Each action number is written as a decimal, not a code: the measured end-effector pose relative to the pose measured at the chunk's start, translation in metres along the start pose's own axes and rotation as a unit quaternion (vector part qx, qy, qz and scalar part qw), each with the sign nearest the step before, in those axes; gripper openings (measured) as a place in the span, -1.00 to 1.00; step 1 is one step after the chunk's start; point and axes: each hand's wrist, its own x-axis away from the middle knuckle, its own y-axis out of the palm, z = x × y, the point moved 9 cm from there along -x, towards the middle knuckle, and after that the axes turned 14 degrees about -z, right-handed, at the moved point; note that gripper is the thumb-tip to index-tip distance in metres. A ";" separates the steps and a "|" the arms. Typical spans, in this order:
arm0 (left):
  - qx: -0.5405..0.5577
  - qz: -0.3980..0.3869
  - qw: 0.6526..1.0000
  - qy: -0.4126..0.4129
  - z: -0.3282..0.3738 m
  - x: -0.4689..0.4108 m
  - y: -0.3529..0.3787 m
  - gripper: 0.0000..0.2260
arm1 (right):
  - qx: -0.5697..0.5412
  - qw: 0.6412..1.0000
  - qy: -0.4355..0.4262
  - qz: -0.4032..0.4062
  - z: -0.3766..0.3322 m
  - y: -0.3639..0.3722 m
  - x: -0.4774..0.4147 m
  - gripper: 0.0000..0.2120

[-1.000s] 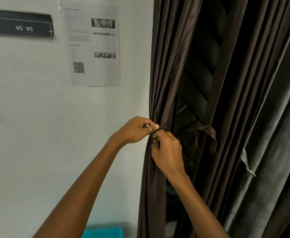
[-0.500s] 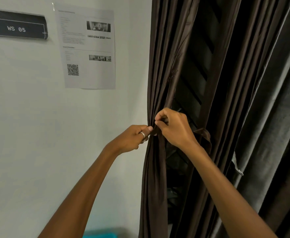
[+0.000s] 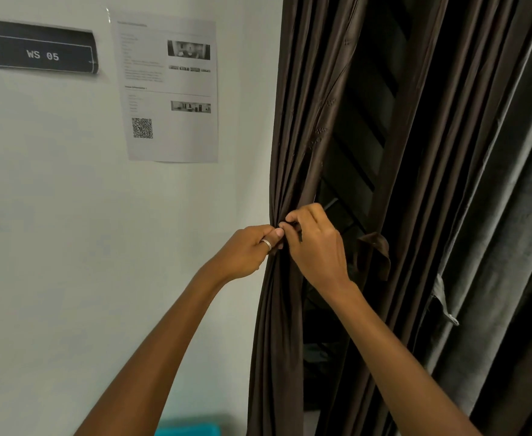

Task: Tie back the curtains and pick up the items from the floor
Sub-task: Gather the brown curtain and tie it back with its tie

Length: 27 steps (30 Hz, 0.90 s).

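A dark brown curtain [image 3: 302,121] hangs in gathered folds beside the white wall. At its left edge my left hand [image 3: 245,250], wearing a ring, pinches the thin dark tie-back strap against the bunched fabric. My right hand [image 3: 316,243] meets it there, fingers curled and pinching the same strap; the strap itself is mostly hidden by the fingers. A loose brown fabric loop [image 3: 374,253] hangs just right of my right hand. No floor items are in sight.
A grey curtain [image 3: 494,215] hangs at the right. Dark louvred shutters [image 3: 365,127] show behind the brown folds. A printed sheet [image 3: 170,89] and a "WS 05" sign [image 3: 41,48] are on the wall. Something teal [image 3: 189,431] peeks in at the bottom edge.
My right hand rose from below the strap to meet my left hand at the curtain's edge. Both hands stay together at the same spot; the view shifted slightly.
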 end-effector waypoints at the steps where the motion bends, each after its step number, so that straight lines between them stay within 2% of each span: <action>1: 0.002 0.004 1.000 -0.003 -0.001 0.000 0.000 -0.66 | 0.019 1.000 -0.003 0.002 -0.003 0.001 0.002 -0.87; 6: 0.003 0.013 1.000 -0.025 -0.008 -0.002 -0.004 -0.62 | 0.002 0.999 0.002 -0.034 -0.008 0.012 0.011 -0.74; 9: 0.013 0.015 0.999 -0.039 -0.015 -0.004 -0.006 -0.63 | 0.066 0.996 -0.003 -0.065 -0.015 0.019 0.016 -0.58; 13: -0.004 0.012 0.999 -0.053 -0.016 -0.005 -0.004 -0.62 | 0.008 0.990 0.047 -0.133 -0.012 0.036 0.019 -0.39; 16: -0.043 0.037 0.997 -0.049 -0.012 -0.003 -0.007 -0.64 | 0.002 0.983 0.077 -0.165 -0.006 0.040 0.015 -0.39; 20: -0.097 0.071 0.992 -0.037 -0.005 -0.002 -0.010 -0.66 | 0.014 0.967 0.072 -0.245 -0.005 0.047 0.004 -0.37; 24: -0.147 0.081 0.985 -0.038 0.003 -0.003 -0.011 -0.74 | 0.033 0.954 0.065 -0.292 -0.002 0.052 -0.006 -0.49; 27: -0.141 0.078 0.986 -0.035 0.005 -0.002 -0.010 -0.73 | 0.010 0.948 0.068 -0.310 0.003 0.052 -0.010 -0.56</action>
